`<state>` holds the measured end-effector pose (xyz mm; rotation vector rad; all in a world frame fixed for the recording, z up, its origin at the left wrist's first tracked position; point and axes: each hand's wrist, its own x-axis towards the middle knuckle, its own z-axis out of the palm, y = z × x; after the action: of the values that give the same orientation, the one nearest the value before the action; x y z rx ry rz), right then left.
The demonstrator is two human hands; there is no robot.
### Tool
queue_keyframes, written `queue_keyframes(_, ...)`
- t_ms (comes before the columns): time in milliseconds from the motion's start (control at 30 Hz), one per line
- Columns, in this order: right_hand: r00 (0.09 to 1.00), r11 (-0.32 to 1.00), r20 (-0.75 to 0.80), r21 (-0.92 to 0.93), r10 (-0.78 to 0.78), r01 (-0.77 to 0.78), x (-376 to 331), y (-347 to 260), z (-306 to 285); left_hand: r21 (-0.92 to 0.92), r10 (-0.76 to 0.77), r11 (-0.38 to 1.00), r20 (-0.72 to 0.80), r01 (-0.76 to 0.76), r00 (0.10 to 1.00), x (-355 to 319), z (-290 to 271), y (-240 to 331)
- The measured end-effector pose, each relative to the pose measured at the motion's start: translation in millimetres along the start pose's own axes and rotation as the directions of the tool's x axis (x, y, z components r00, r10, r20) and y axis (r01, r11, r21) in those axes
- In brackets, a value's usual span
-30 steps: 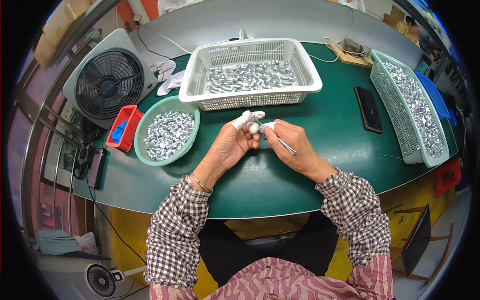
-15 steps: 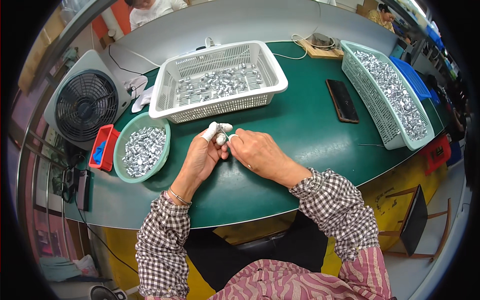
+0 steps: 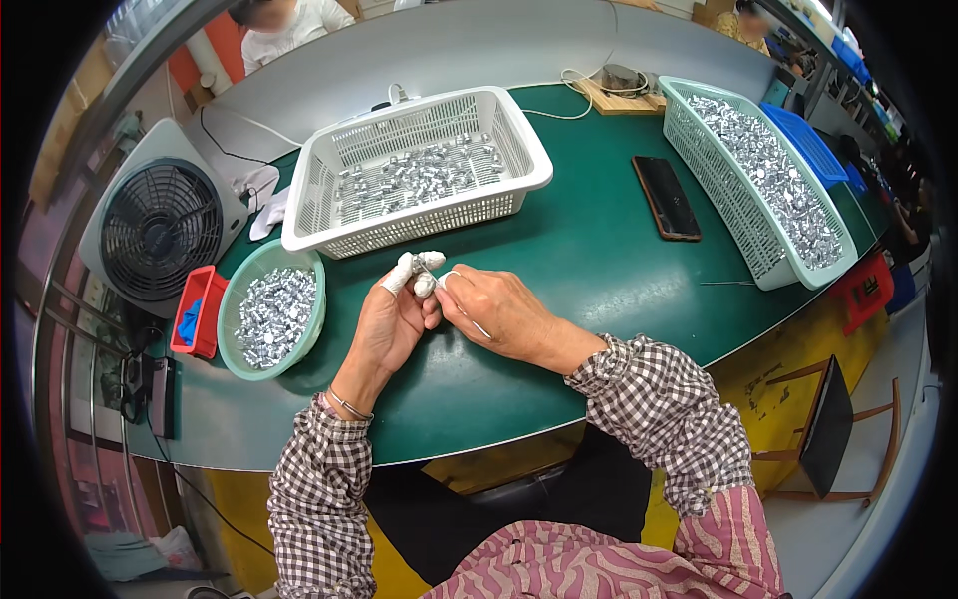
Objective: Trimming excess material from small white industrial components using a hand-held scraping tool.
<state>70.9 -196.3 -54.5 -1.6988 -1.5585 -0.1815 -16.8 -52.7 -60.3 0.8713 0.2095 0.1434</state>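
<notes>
My left hand (image 3: 394,314) and my right hand (image 3: 494,314) meet over the green table (image 3: 589,250), just in front of the white basket (image 3: 319,215). The left fingertips wear white wraps and pinch a small metal part (image 3: 424,285). My right hand grips a thin metal tool (image 3: 477,325), its tip at that part. The white basket holds several small silvery parts. A round green bowl (image 3: 232,339) of the same parts sits left of my left hand.
A long green basket (image 3: 720,205) full of silvery parts lies at the right, with a blue tray (image 3: 813,150) behind it. A black phone (image 3: 667,197) lies between the baskets. A fan (image 3: 160,230) and a red box (image 3: 198,311) stand at left. Another person sits across the table.
The view has shifted, so the table and baskets sit more to the right in the picture. Both hands stay together at the small part.
</notes>
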Motion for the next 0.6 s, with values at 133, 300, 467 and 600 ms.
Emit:
queue_keyframes(133,0.994,0.998,-0.091,0.006,-0.065,0.066,0.9,0.8,2.2,-0.013,-0.003,1.000,0.003,0.003,1.000,0.0,0.8,1.0)
queue_keyframes(300,0.998,0.999,-0.061,0.004,-0.036,0.036,1.2,-0.8,1.3,-0.013,0.000,1.000,-0.017,-0.001,1.000,0.4,0.5,2.2)
queue_keyframes(467,1.000,1.000,-0.025,0.008,0.000,0.000,0.6,-1.2,-0.3,-0.003,0.000,1.000,-0.011,-0.001,1.000,1.0,-1.0,2.0)
queue_keyframes(600,0.996,0.999,-0.078,-0.003,-0.050,0.050,0.8,3.3,5.0,-0.012,0.000,1.000,-0.018,0.000,1.000,2.3,-3.9,0.6)
